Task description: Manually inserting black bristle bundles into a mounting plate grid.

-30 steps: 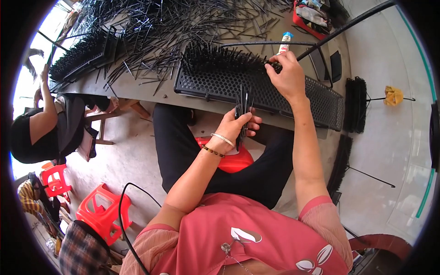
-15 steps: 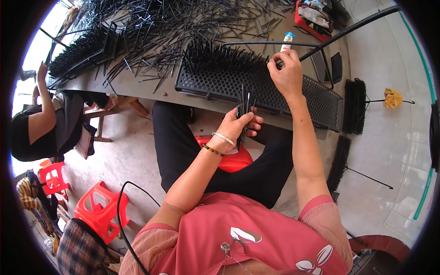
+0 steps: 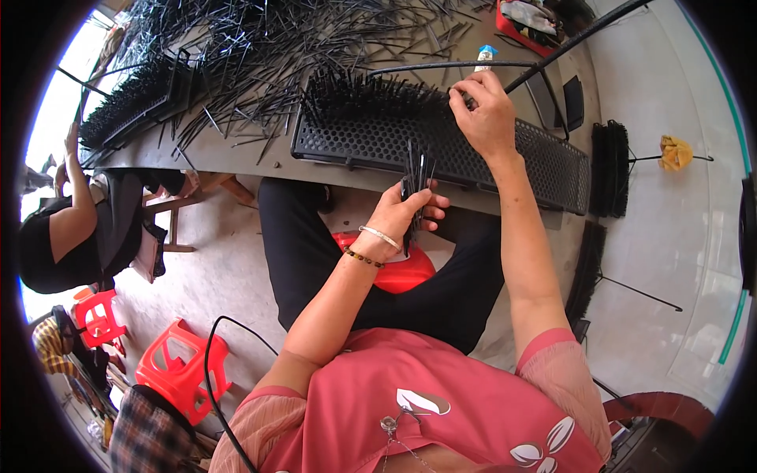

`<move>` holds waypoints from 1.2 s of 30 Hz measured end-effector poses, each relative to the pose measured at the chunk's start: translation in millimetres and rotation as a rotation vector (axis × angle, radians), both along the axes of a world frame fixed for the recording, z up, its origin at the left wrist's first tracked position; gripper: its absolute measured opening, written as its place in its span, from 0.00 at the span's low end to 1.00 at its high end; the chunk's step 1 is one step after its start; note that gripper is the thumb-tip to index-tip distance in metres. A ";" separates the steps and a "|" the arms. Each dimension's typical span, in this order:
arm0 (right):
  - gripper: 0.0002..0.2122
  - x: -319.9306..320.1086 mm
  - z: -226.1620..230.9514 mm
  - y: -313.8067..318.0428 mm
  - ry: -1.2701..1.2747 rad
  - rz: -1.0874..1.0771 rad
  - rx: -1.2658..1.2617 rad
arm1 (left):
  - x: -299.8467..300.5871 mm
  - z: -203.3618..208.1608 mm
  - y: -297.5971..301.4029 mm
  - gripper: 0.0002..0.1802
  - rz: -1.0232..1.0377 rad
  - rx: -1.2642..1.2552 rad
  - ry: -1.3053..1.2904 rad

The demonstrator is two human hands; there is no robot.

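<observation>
A black perforated plate (image 3: pixel 544 162) lies along the table's near edge, with a dense block of upright black bristles (image 3: pixel 367 98) covering its far left part. My left hand (image 3: pixel 397 211) is closed around a bundle of thin black strips (image 3: pixel 418 169), held upright in front of the plate's near edge. My right hand (image 3: pixel 490 118) is above the plate, at the right end of the bristles. Its thumb and forefinger are pinched together; what lies between them is too small to make out.
Loose black strips (image 3: pixel 260 47) are heaped across the table (image 3: pixel 229 158). A long black rod (image 3: pixel 583 41) slants past my right hand. Behind it stand a small blue-capped tube (image 3: pixel 486 54) and a red basket (image 3: pixel 524 35). Another person (image 3: pixel 75 209) sits at left beside a second bristle block (image 3: pixel 134 102).
My right hand has shifted slightly away from me and to the left over the bristles, still pinched. My left hand keeps its bundle. The whole view has shifted a little.
</observation>
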State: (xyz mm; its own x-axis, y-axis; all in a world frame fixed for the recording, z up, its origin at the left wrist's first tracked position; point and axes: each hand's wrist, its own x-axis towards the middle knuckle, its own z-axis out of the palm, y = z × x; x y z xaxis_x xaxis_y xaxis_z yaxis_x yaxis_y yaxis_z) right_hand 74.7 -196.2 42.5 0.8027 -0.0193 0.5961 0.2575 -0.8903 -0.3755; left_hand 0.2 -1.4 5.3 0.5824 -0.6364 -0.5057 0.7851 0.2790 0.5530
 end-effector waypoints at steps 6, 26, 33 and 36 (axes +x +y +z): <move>0.07 -5.3 -2.6 -0.5 0.093 -0.013 0.027 | 1.4 -0.5 -0.4 0.12 -0.004 0.004 -0.004; 0.12 -77.6 -3.4 24.4 0.780 0.047 1.092 | 0.7 2.8 2.6 0.11 0.070 -0.107 -0.081; 0.09 -79.1 -11.8 29.6 0.711 0.091 1.059 | -2.4 1.4 1.2 0.11 0.070 -0.071 -0.065; 0.09 -79.1 -8.0 29.3 0.751 0.055 1.135 | -2.0 0.1 2.8 0.11 0.060 -0.062 -0.052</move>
State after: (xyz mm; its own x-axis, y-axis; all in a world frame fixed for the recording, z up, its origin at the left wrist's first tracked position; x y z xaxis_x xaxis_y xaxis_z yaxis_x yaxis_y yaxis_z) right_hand -4.4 -166.8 34.5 0.9394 -0.1595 -0.3035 -0.3068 0.0044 -0.9518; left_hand -1.8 1.4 5.4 0.6449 -0.6287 -0.4346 0.7366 0.3597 0.5728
